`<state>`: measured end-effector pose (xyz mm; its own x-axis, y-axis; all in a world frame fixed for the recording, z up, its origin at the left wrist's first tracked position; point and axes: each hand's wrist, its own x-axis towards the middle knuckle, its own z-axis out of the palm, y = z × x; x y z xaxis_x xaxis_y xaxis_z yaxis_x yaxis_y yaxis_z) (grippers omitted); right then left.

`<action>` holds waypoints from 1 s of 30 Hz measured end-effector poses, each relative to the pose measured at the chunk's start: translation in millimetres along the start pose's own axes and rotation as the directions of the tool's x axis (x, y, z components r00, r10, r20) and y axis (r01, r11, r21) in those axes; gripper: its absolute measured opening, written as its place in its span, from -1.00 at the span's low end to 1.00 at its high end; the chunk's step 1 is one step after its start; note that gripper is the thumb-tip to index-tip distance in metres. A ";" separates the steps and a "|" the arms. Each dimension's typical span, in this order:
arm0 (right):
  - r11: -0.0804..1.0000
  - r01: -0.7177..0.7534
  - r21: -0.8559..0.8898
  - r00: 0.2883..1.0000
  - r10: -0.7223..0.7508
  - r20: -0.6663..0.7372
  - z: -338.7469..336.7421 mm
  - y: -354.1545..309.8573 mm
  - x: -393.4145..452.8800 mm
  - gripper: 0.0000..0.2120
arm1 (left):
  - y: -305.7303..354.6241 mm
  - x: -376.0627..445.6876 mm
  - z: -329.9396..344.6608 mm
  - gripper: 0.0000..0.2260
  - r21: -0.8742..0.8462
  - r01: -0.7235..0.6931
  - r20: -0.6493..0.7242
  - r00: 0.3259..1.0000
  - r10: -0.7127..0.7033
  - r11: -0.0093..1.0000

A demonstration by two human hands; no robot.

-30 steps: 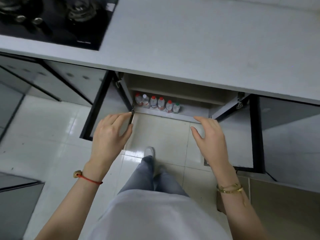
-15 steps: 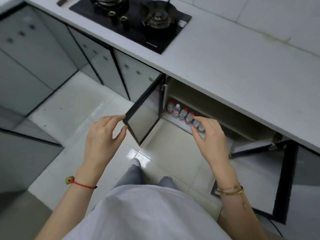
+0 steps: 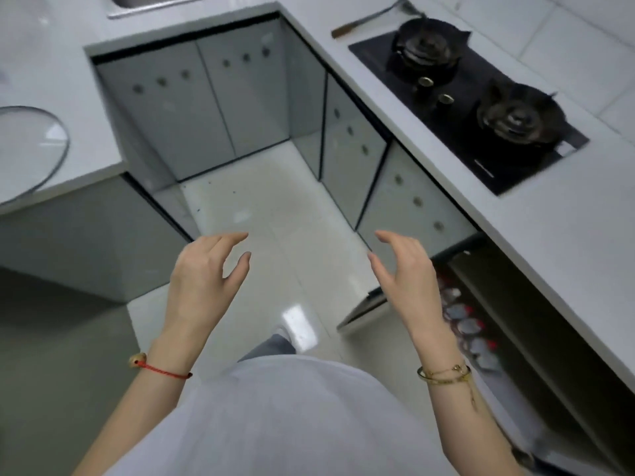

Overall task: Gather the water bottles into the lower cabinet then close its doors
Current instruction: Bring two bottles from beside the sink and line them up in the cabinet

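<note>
Several small water bottles (image 3: 469,326) with red caps stand in a row inside the open lower cabinet (image 3: 536,338) at the right, partly hidden behind my right forearm. The cabinet's left door (image 3: 364,309) swings out over the floor, just left of my right wrist. My left hand (image 3: 206,273) and my right hand (image 3: 403,269) hover side by side above the floor, fingers apart and curled, holding nothing. Neither hand touches the door or the bottles.
A white counter (image 3: 549,214) runs along the right with a black two-burner gas hob (image 3: 470,104) and a knife (image 3: 371,18). A glass lid (image 3: 31,149) lies on the left counter. Closed grey cabinet doors (image 3: 192,104) line the corner. Glossy tiled floor (image 3: 275,218) lies ahead.
The view has swung left, from facing the open cabinet to the kitchen corner. The cabinet and bottles have slid to the right edge. Both hands stay open and empty.
</note>
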<state>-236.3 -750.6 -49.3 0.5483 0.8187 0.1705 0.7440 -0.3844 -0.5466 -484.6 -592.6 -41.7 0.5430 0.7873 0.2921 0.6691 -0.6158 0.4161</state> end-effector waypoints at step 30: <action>0.891 0.444 0.095 0.853 -0.453 0.261 187.3 -148.6 549.5 -0.69 | -202.6 378.9 -1.9 -0.73 0.020 0.528 -0.321 0.808 -0.495 0.849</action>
<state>-117.1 -163.7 -27.9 0.0312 0.9833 0.1791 0.8698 0.0615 -0.4895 -415.4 -169.5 -13.7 -0.0552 0.9503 0.3065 0.8651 -0.1078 0.4899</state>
